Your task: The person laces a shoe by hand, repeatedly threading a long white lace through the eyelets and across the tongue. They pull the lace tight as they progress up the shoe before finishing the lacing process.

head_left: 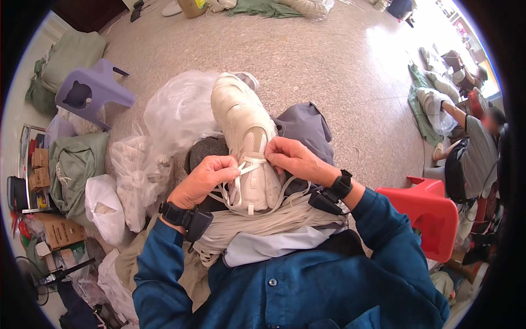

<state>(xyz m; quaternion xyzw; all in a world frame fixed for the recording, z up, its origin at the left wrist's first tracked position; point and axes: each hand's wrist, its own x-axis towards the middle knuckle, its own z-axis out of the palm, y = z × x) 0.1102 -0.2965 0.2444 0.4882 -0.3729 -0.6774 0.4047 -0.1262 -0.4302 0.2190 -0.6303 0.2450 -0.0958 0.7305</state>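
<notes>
A cream shoe upper lies across my lap, its heel loop toward me. It sits at the near end of a long stack of nested cream uppers. A flat white shoelace crosses the upper's tongue. My left hand pinches the lace between thumb and forefinger on the left side. My right hand is closed at the upper's right edge, pinching the lace where it meets that edge; the fingertips are partly hidden. A thick bundle of loose cream laces lies over my lap, nearer to me.
Clear plastic bags lie left of the stack, and a grey cloth lies right. A purple stool stands at far left, a red stool at right. Another person sits at far right beside bagged bundles. Cardboard boxes are at left.
</notes>
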